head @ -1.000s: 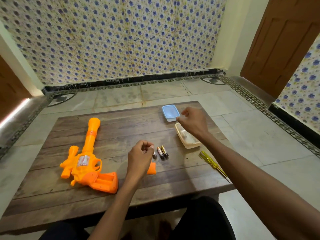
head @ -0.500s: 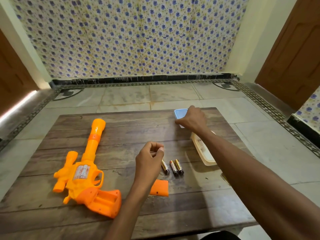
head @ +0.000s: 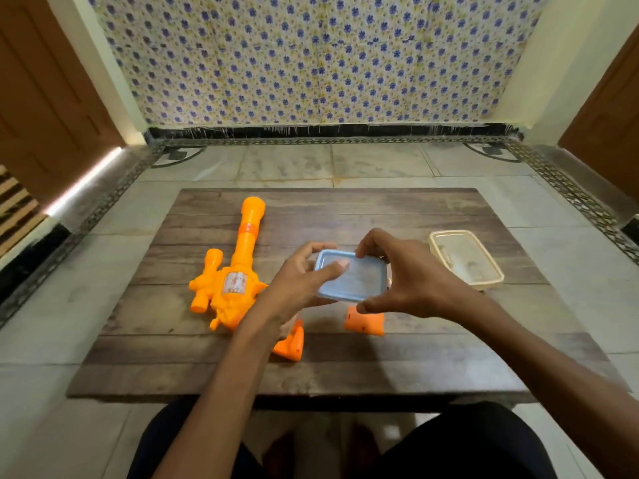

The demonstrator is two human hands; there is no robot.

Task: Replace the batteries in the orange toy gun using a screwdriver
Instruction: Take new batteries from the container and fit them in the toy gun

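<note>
— Gun first: where does the orange plastic toy gun [head: 238,281] lie?
— Flat on the brown wooden desk [head: 345,368], left of the frame's centre. Its long axis runs up the frame, barrel toward the top, handle toward the bottom and partly behind the left forearm.
— And from the hands?
— Left of them and a little below. The left grip [head: 301,285] is the nearer; the right grip [head: 411,281] lies farther right in the frame.
— What do they hold?
— Together, a small blue translucent rectangular plastic box [head: 351,276], held over the desk at centre frame. The left thumb lies on its top; the right fingers curl round its far edge, with the thumb at its near corner. Opening it looks like the step in hand.
— Anything else nearby?
— A loose orange plastic battery cover [head: 364,321] lies just below the box, and a cream translucent plastic tub [head: 466,261] sits at the right.
</note>
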